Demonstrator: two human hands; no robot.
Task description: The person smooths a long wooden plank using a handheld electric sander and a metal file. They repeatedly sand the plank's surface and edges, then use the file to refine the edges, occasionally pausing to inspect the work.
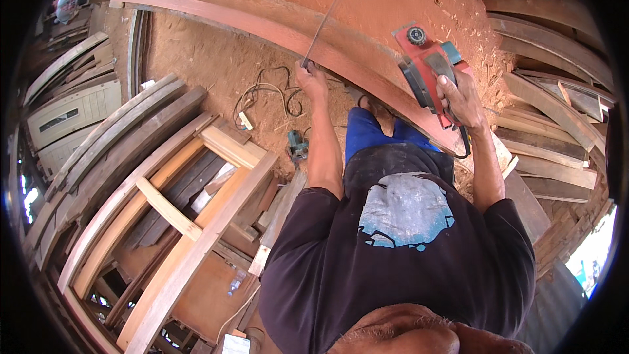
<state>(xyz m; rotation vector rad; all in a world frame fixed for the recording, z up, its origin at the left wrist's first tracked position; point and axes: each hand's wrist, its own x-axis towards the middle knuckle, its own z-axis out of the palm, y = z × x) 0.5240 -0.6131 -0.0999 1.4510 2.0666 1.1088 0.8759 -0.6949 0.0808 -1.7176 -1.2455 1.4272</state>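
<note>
My right hand [464, 99] is closed round the rear handle of a red electric hand planer [426, 69] with a black round front knob. The planer is at the right end of a long reddish wooden beam [288, 38] lying across in front of me; whether it touches the wood I cannot tell. Closed fingers of my left hand [312, 82] grip the near end of a long thin straight strip [325, 18], which slants up and away across the beam. The strip's exact kind is unclear. A black cord hangs from the planer near my right wrist.
Left of me stands a pale wooden frame [223, 213] beside stacked planks [124, 137]. A looped cable [263, 85] and a green power tool [298, 147] lie on the sawdust-covered ground. More boards [544, 36] are piled at the right. A bare foot [364, 103] shows near the beam.
</note>
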